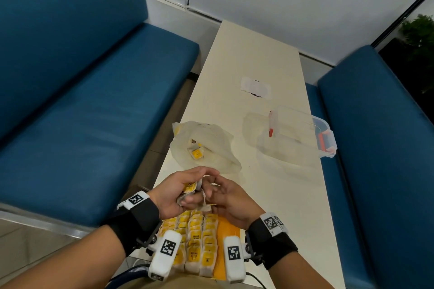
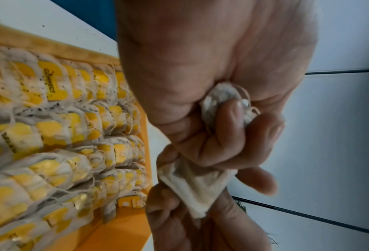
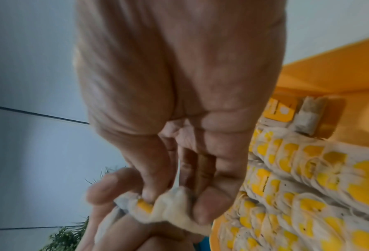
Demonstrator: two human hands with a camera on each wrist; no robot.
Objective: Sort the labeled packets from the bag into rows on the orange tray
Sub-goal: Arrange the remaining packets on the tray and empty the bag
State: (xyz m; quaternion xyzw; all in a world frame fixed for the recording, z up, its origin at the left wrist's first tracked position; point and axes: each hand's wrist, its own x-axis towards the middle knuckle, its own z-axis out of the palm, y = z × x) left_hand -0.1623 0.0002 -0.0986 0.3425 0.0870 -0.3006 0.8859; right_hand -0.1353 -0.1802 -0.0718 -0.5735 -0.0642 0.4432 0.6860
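Both hands meet just above the far end of the orange tray (image 1: 226, 230). My left hand (image 1: 185, 186) grips a small bunch of yellow-labelled packets (image 1: 189, 188), seen crumpled in its fist as the bunch (image 2: 224, 101). My right hand (image 1: 220, 192) pinches one packet (image 3: 170, 208) from that bunch between thumb and fingers; the same packet (image 2: 196, 183) hangs between the two hands. Rows of packets (image 1: 196, 239) fill the left part of the tray. The translucent bag (image 1: 211, 148) lies open beyond the hands, with a packet (image 1: 196, 154) inside.
A clear plastic container (image 1: 303, 134) with orange clips stands at the right of the cream table (image 1: 246, 54). A white paper piece (image 1: 256, 88) lies farther back. Blue benches (image 1: 82, 112) flank the table. The tray's right strip is bare orange.
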